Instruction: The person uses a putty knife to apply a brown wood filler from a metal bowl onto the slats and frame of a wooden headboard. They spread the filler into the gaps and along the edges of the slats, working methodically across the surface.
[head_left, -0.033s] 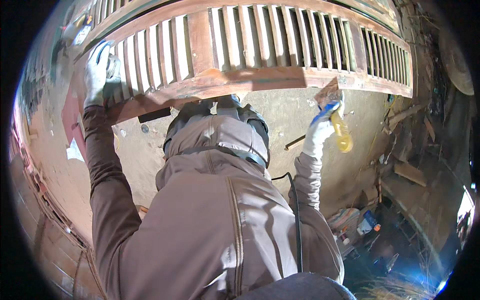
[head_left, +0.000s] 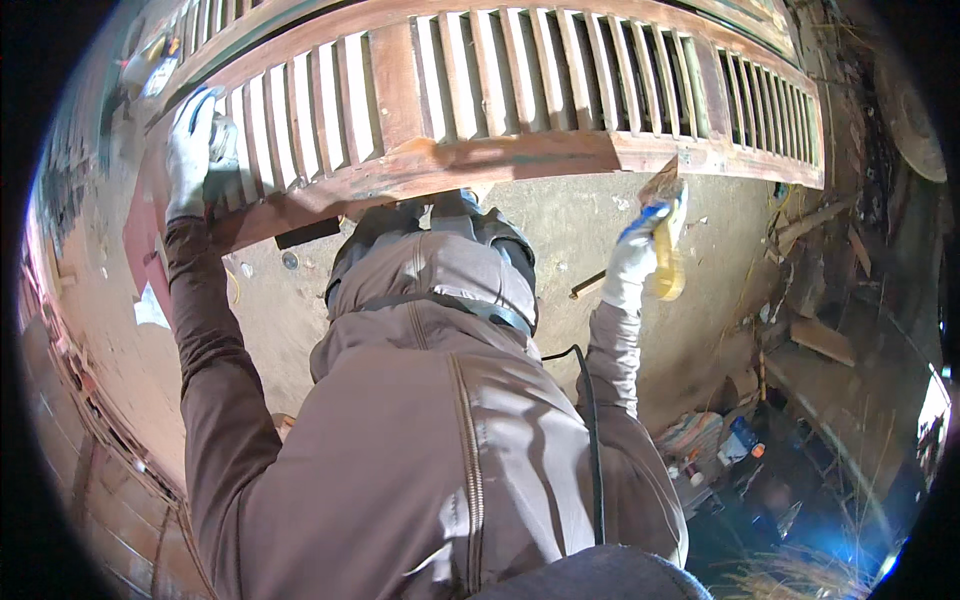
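Reddish-brown slatted wooden panel (head_left: 398,85) spans the space in front of a worker, its solid near rail (head_left: 530,158) above the bare, dusty tan floor (head_left: 560,230). Its long axis runs left to right, bowed by the lens, while its narrow wooden slats (head_left: 688,85) point away from the worker.

The piece looks heavy and stiff, likely best held by the thick rail or the end; the slender slats seem easier to crack, and smooth gloves could slip on the wood. At the panel's left end, the white-and-blue gloved left hand (head_left: 190,160) lies with fingers partly bent; how firmly they grip cannot be told.

Near the near edge, toward the right end, fingers of the gloved right hand (head_left: 640,250) close on a limp yellow strip (head_left: 669,270), light and soft by its look, its tail hanging back toward the worker. A flat brown scrap (head_left: 660,182) points forward to the rail, contact unclear.
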